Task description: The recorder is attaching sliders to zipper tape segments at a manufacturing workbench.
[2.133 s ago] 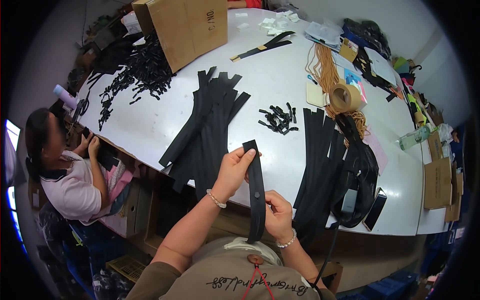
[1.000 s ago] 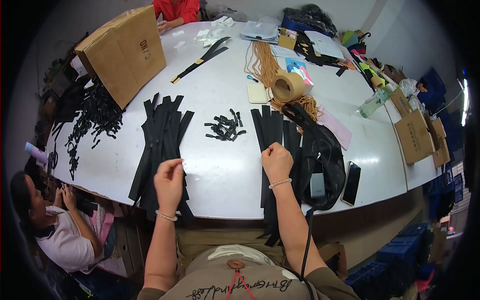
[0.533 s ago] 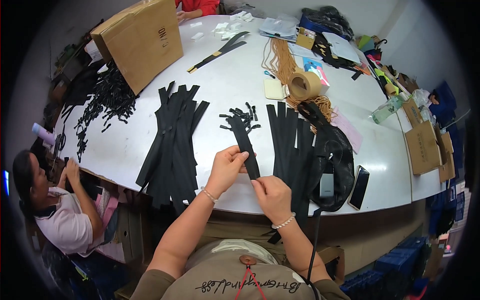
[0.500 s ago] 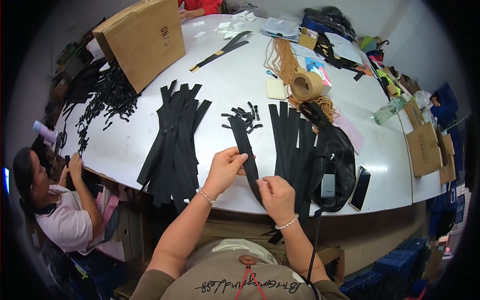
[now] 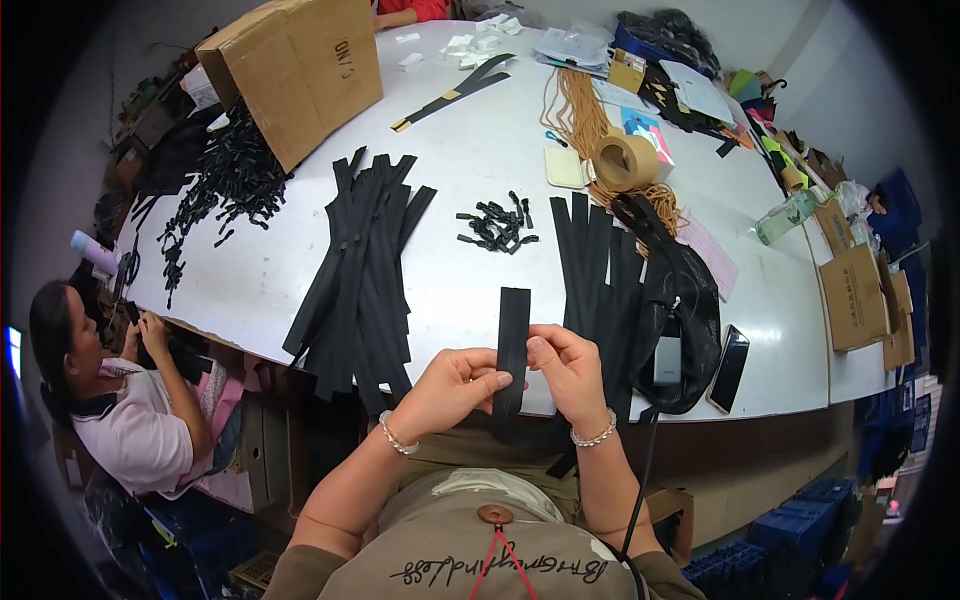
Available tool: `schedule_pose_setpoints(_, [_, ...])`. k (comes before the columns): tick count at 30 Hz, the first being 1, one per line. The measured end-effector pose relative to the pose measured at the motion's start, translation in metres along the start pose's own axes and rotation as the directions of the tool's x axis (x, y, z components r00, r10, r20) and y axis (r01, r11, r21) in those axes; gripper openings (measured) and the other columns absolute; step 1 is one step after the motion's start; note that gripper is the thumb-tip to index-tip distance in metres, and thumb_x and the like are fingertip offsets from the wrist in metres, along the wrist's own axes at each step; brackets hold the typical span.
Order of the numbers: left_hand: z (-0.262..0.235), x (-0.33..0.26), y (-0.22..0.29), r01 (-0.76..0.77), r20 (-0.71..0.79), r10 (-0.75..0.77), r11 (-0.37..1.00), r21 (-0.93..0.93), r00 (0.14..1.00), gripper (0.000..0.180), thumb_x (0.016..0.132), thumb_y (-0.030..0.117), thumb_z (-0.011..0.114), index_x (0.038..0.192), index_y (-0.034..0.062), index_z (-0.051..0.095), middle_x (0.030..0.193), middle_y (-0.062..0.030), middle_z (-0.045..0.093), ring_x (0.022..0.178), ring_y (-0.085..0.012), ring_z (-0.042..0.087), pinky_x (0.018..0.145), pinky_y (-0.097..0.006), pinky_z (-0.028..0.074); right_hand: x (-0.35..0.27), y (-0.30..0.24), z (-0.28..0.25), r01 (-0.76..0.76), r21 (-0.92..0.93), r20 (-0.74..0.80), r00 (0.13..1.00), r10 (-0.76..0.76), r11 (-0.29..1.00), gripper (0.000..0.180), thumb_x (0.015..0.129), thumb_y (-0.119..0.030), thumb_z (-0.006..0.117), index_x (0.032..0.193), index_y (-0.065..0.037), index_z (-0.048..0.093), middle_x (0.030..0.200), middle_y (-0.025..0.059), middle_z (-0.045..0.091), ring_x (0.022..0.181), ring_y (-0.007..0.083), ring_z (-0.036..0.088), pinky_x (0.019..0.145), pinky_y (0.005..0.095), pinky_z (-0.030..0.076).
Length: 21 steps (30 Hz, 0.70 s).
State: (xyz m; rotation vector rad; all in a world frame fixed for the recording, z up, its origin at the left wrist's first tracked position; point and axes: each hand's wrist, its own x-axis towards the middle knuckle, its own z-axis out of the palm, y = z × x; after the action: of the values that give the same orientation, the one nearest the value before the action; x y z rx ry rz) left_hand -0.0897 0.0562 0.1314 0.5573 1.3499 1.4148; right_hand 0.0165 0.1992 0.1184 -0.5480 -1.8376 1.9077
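At the near edge of the white counter [image 5: 450,300], the left hand [image 5: 455,385] and right hand [image 5: 570,370] each have a grip pinched shut on one black strip [image 5: 513,340], held upright between them over the rim. Its lower end hangs past the edge, so a loosened pinch would likely drop it to the lap. Left lies a fanned strip pile [image 5: 360,270], right another stack [image 5: 600,260]; bare surface between leaves room, with small black clips [image 5: 497,228] beyond.
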Motion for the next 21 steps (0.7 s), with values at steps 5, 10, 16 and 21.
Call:
schedule_pose_setpoints(5, [0.002, -0.002, -0.003, -0.017, 0.013, 0.018, 1.000, -0.018, 1.000, 0.019, 0.089, 0.011, 0.056, 0.104, 0.0013, 0.063, 0.074, 0.0032, 0.062, 0.058, -0.0014, 0.051, 0.055, -0.017, 0.046, -0.003, -0.002, 0.003, -0.017, -0.010, 0.069, 0.997, 0.018, 1.000, 0.014, 0.089, -0.009, 0.057, 0.090, 0.004, 0.061, 0.073, 0.0000, 0.059, 0.065, 0.0040, 0.052, 0.058, 0.0181, 0.043])
schedule_pose_setpoints(10, [-0.001, -0.001, -0.010, -0.037, 0.024, 0.037, 0.999, -0.001, 0.999, 0.019, 0.089, 0.012, 0.056, 0.103, 0.0014, 0.063, 0.073, 0.0032, 0.062, 0.059, -0.0011, 0.052, 0.056, -0.017, 0.047, -0.006, -0.008, 0.006, -0.040, -0.027, 0.071, 0.997, 0.042, 0.999, 0.013, 0.089, -0.008, 0.056, 0.086, 0.004, 0.061, 0.071, -0.0006, 0.057, 0.064, 0.0033, 0.051, 0.057, 0.0174, 0.042])
schedule_pose_setpoints(16, [-0.008, -0.019, 0.023, 0.022, 0.026, -0.015, 0.952, -0.305, 1.000, 0.026, 0.088, 0.011, 0.055, 0.112, 0.0008, 0.057, 0.088, -0.0048, 0.066, 0.062, -0.0036, 0.058, 0.054, -0.016, 0.048, 0.001, 0.000, 0.009, -0.018, 0.127, 0.054, 0.998, 0.012, 0.992, 0.021, 0.092, -0.015, 0.052, 0.093, 0.003, 0.064, 0.074, 0.0033, 0.061, 0.067, 0.0079, 0.055, 0.061, 0.0215, 0.045])
schedule_pose_setpoints(21, [-0.033, -0.043, 0.056, -0.214, -0.146, 0.173, 0.913, -0.346, 0.974, 0.024, 0.088, 0.009, 0.054, 0.109, -0.0025, 0.056, 0.085, -0.0103, 0.066, 0.057, -0.0099, 0.062, 0.048, -0.021, 0.052, -0.002, 0.037, -0.008, 0.012, -0.355, -0.011, 1.000, -0.016, 0.935, 0.024, 0.093, -0.016, 0.051, 0.093, 0.003, 0.065, 0.077, 0.0055, 0.063, 0.070, 0.0099, 0.057, 0.066, 0.0221, 0.046])
